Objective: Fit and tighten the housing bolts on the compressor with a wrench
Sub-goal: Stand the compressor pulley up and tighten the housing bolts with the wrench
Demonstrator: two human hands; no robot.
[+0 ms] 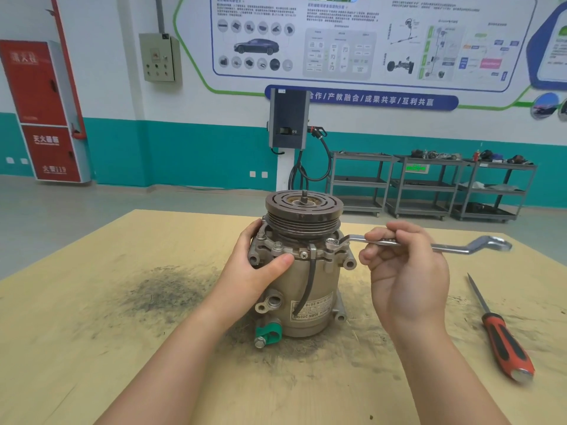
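Two bare hands work at a compressor that stands upright in the middle of a pale wooden table, its grooved pulley on top. The left hand grips the left side of the upper housing, with the thumb pressed across the front just below the flange and the other fingers wrapped round behind. The right hand holds a bent silver wrench by the middle of its shaft, fingers curled over it from above. The near end of the wrench sits on a bolt on the right side of the flange, and the shaft runs out level to the right, with its far ring end hanging free over the table. Another bolt stands in the flange at the front left, just above the left thumb. A black cable hangs down the front of the body over a label. A green clip sits at the base on the left. A screwdriver with a red and black handle lies on the table well to the right, apart from both hands. Dark smudges mark the table to the left of the compressor. Grey shelf carts stand against the teal and white wall behind.
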